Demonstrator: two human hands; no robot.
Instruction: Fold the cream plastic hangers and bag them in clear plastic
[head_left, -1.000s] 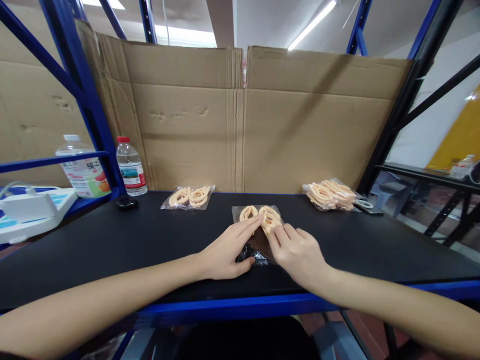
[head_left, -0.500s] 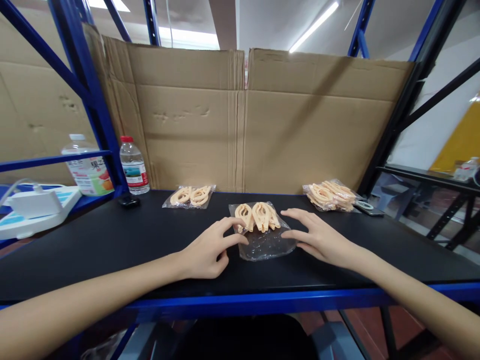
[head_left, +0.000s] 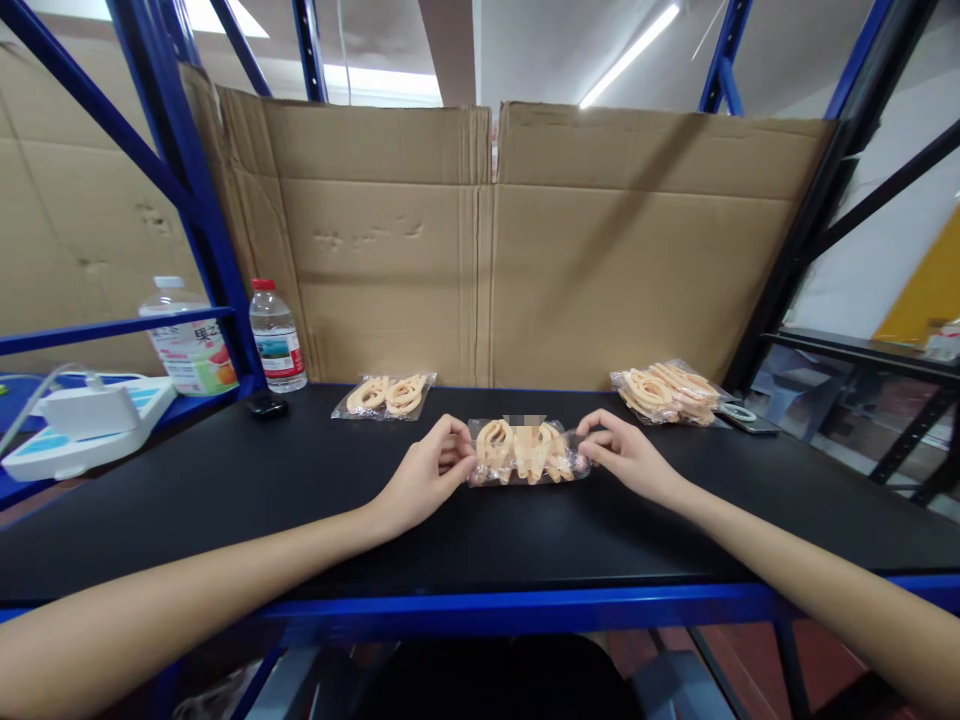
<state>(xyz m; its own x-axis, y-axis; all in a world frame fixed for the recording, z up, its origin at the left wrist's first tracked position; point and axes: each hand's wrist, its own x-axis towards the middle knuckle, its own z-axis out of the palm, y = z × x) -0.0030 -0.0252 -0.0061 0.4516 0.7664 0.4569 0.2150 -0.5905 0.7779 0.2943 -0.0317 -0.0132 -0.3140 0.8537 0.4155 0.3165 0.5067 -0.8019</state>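
Observation:
A clear plastic bag [head_left: 517, 474] with cream-coloured looped bands inside lies in front of me on the black tabletop. Part of its contents is blurred over. My left hand [head_left: 431, 474] pinches the bag's left edge between thumb and fingers. At the opposite edge, my right hand [head_left: 622, 452] has thumb and fingertips closed on the plastic. The bag's near flap is folded up over the loops.
Another bagged pair of loops [head_left: 386, 396] lies at the back left, and a stack of such bags [head_left: 670, 392] at the back right beside a phone [head_left: 750, 418]. A red-capped water bottle [head_left: 276, 340], a black object [head_left: 267, 404] and a white power strip [head_left: 97, 415] stand left. Cardboard [head_left: 390, 260] walls the back.
Both hands have gone from open fingers beside the bag to gripping its two edges. The bag's lower, loose part has been folded upward over the loops.

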